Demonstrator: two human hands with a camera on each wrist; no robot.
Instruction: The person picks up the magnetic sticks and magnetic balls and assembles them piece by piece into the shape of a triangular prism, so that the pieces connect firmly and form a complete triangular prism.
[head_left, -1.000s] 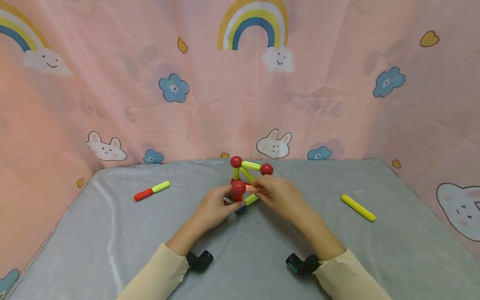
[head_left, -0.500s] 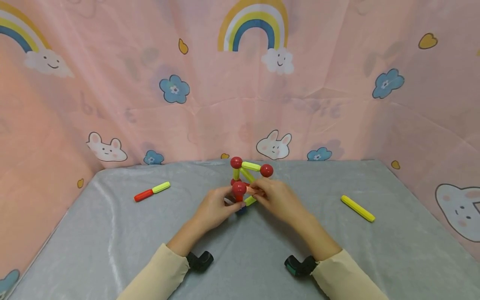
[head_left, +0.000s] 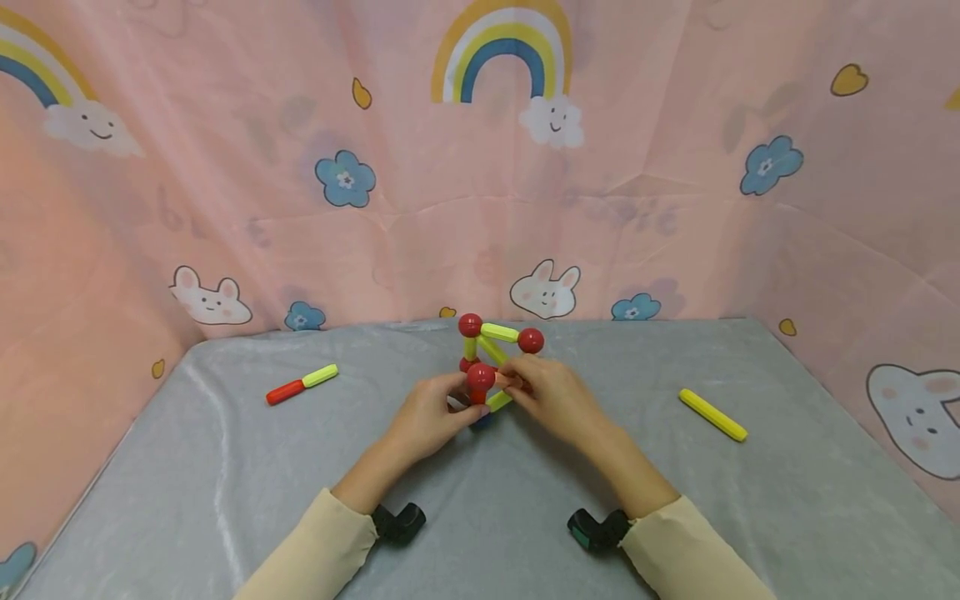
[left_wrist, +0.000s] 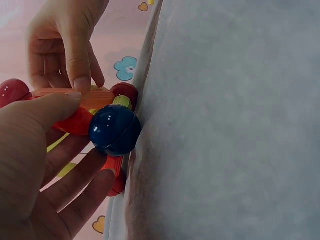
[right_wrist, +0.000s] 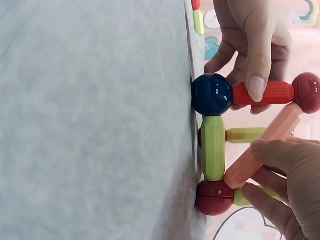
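Observation:
A frame of magnetic rods and balls stands on the grey cloth, between both hands. My left hand (head_left: pixel 431 417) pinches a red rod (left_wrist: pixel 75 122), upright between a dark blue ball (right_wrist: pixel 212 95) at the cloth and a red ball (head_left: pixel 481 377) on top. With thumb and fingers, my right hand (head_left: pixel 555 400) grips an orange rod (right_wrist: pixel 265 145). It slants from that top ball to a lower red ball (right_wrist: pixel 215 198), its ends right at both. A light green rod (right_wrist: pixel 214 150) joins the blue ball and the lower red one. Behind, another red ball (head_left: pixel 531 340) sits high.
On the left of the grey cloth (head_left: pixel 165 500) lie a red rod (head_left: pixel 285 392) and a light green rod (head_left: pixel 321 376), end to end. A yellow rod (head_left: pixel 712 415) lies to the right. A pink printed curtain (head_left: pixel 420 233) hangs behind the table.
My right hand has shifted slightly left with the orange rod, and the front top ball has edged right toward it. My left hand keeps its hold on the red rod.

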